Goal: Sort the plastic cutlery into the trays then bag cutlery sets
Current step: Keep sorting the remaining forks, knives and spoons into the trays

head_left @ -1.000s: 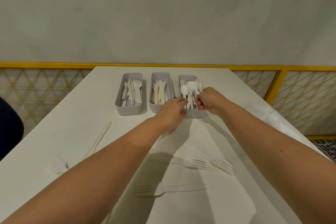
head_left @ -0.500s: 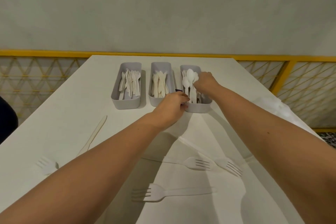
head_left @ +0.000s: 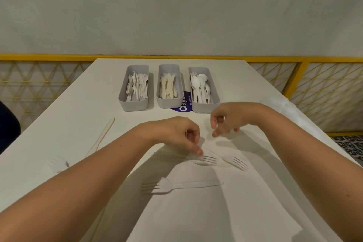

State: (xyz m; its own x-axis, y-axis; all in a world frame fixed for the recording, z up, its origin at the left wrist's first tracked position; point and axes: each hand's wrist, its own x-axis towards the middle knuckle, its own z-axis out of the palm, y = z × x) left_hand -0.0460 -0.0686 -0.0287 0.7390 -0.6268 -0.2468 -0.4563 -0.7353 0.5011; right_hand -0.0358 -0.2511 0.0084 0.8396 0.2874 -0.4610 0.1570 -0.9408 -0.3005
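Three grey trays stand in a row at the table's far end: the left tray (head_left: pixel 124 102) holds forks, the middle tray (head_left: pixel 160 102) knives, the right tray (head_left: pixel 214 102) spoons. Loose white forks lie nearer me: one fork (head_left: pixel 208 160) under my left fingertips, another fork (head_left: pixel 236 162) beside it, a third fork (head_left: pixel 167 186) closer in, a fourth fork (head_left: pixel 58 163) at the left. A knife (head_left: pixel 103 136) lies at the left. My left hand (head_left: pixel 176 133) reaches down, fingertips at the first fork. My right hand (head_left: pixel 225 119) hovers, fingers loosely curled, holding nothing.
A purple round sticker (head_left: pixel 184 107) shows between the middle and right trays. The white table (head_left: pixel 275 212) is bounded by a yellow railing (head_left: pixel 302 76) behind and to the right. A dark object (head_left: pixel 7 124) sits at the left edge.
Both hands have drawn back from the spoon tray toward me. The left hand has come down to the loose forks; the right hand now hangs empty over the table.
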